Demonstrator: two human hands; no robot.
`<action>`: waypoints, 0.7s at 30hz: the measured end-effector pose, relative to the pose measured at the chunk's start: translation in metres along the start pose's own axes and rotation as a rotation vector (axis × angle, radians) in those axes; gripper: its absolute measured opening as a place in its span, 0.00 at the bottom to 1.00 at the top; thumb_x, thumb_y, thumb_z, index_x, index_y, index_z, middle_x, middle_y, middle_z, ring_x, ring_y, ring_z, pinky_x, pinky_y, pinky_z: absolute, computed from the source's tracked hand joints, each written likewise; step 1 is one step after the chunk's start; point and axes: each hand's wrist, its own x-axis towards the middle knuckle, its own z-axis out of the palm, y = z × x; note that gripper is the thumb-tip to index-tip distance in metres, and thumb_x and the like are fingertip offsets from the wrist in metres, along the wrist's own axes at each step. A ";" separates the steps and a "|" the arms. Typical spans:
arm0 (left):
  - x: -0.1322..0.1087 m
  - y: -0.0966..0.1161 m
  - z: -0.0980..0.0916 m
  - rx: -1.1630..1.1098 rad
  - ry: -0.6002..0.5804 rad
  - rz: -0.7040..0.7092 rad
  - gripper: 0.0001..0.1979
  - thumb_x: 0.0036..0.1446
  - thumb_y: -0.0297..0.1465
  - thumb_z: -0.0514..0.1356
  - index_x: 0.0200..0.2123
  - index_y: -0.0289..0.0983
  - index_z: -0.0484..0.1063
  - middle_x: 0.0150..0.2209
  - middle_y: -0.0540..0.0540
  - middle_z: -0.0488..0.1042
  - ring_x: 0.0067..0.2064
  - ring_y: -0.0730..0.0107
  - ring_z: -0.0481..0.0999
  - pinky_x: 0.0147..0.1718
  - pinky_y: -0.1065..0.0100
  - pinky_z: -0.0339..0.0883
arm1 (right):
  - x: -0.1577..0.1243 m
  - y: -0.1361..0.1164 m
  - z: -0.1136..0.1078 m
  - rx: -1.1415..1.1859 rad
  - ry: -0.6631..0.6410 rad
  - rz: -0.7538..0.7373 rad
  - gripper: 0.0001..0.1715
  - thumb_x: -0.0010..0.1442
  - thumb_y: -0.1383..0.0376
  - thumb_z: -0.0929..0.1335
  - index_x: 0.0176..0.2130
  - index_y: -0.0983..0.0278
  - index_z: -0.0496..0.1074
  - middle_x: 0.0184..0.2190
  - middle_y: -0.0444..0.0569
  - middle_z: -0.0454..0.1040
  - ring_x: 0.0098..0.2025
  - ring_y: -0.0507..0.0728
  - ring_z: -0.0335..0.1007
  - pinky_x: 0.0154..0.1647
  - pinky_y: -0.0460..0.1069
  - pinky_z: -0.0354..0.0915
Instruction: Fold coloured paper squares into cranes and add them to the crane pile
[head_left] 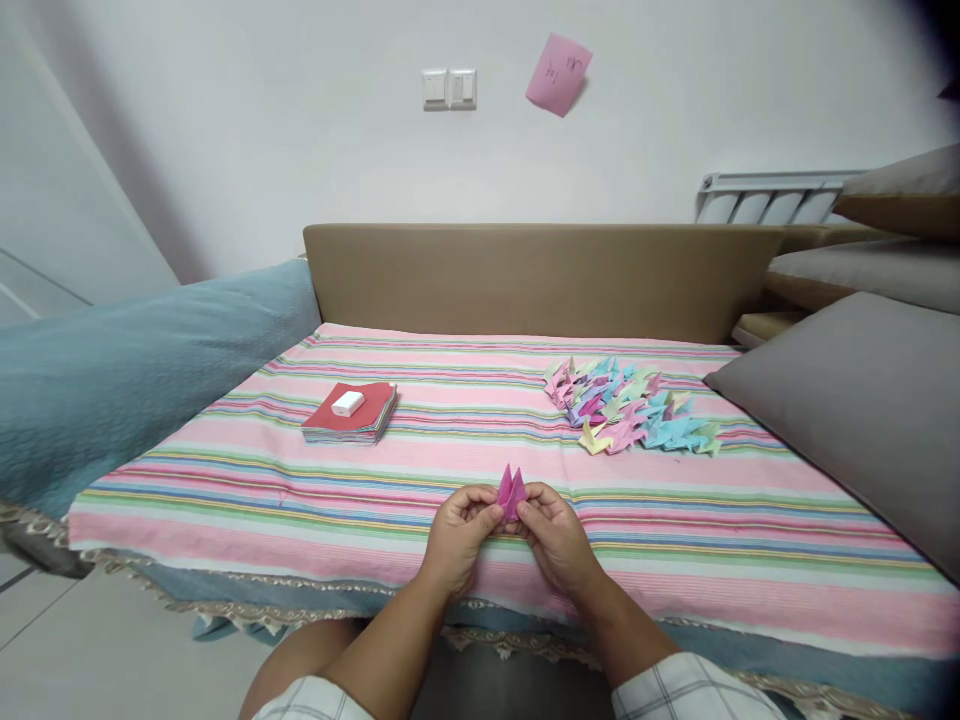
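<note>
A small folded pink paper piece (512,490) with two upright points is pinched between both hands above the striped bed cover (225,480). My left hand (459,535) grips its left side with closed fingers. My right hand (553,535) grips its right side the same way. Further back on the right lies a heap of several folded paper cranes (630,405) in pink, blue, yellow and green. A stack of coloured paper sheets (351,415) with a red top sheet lies at the back left, with a small white block (348,403) resting on it.
A blue-green blanket (127,370) is bunched along the left side. Grey cushions (862,410) lean at the right. A tan headboard (540,275) runs across the back below a wall with switches (449,88) and a pink note (559,73).
</note>
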 end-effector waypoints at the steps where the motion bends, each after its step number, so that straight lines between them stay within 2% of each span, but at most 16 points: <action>1: -0.001 0.000 0.000 0.002 0.013 -0.015 0.13 0.37 0.31 0.70 0.28 0.36 0.74 0.28 0.50 0.74 0.30 0.73 0.72 0.31 0.71 0.68 | 0.000 0.000 0.000 0.008 -0.007 -0.001 0.12 0.50 0.60 0.72 0.32 0.61 0.69 0.27 0.42 0.72 0.27 0.49 0.68 0.33 0.47 0.67; 3: -0.002 0.001 0.002 0.017 0.019 -0.035 0.15 0.37 0.31 0.70 0.31 0.36 0.74 0.27 0.50 0.75 0.29 0.73 0.72 0.31 0.71 0.68 | -0.001 0.001 -0.001 0.015 -0.018 0.003 0.11 0.50 0.61 0.72 0.32 0.61 0.69 0.28 0.42 0.72 0.28 0.49 0.68 0.33 0.46 0.67; 7: -0.003 0.005 0.005 0.077 -0.005 -0.012 0.16 0.37 0.33 0.70 0.32 0.34 0.77 0.32 0.46 0.77 0.34 0.69 0.74 0.34 0.68 0.70 | -0.001 0.004 -0.004 0.020 -0.020 -0.006 0.11 0.51 0.61 0.72 0.33 0.61 0.69 0.29 0.42 0.72 0.30 0.49 0.68 0.34 0.46 0.66; 10: -0.003 0.006 0.007 0.090 0.051 0.062 0.14 0.36 0.33 0.70 0.30 0.34 0.78 0.33 0.46 0.76 0.36 0.68 0.74 0.36 0.69 0.69 | 0.001 0.007 -0.005 0.007 -0.018 -0.029 0.10 0.52 0.61 0.72 0.34 0.61 0.69 0.29 0.41 0.72 0.30 0.49 0.68 0.35 0.46 0.66; 13: -0.004 0.004 0.008 0.020 0.093 0.046 0.13 0.34 0.32 0.71 0.27 0.34 0.77 0.31 0.48 0.76 0.34 0.70 0.74 0.34 0.70 0.69 | 0.001 0.009 -0.006 -0.016 -0.006 -0.043 0.10 0.52 0.61 0.71 0.34 0.61 0.69 0.29 0.42 0.72 0.29 0.49 0.68 0.34 0.46 0.66; 17: -0.004 0.002 0.008 -0.086 0.041 -0.063 0.13 0.35 0.32 0.71 0.24 0.33 0.72 0.29 0.50 0.74 0.28 0.75 0.72 0.29 0.72 0.67 | 0.002 0.011 -0.007 -0.027 -0.022 -0.036 0.11 0.52 0.61 0.71 0.34 0.62 0.68 0.29 0.42 0.71 0.29 0.50 0.68 0.34 0.47 0.66; 21: -0.003 0.004 0.006 -0.035 -0.024 -0.061 0.14 0.38 0.33 0.70 0.22 0.33 0.68 0.27 0.51 0.72 0.26 0.77 0.70 0.28 0.72 0.66 | 0.001 0.011 -0.006 -0.041 -0.025 -0.011 0.12 0.51 0.60 0.72 0.34 0.62 0.69 0.29 0.43 0.72 0.29 0.51 0.68 0.33 0.47 0.66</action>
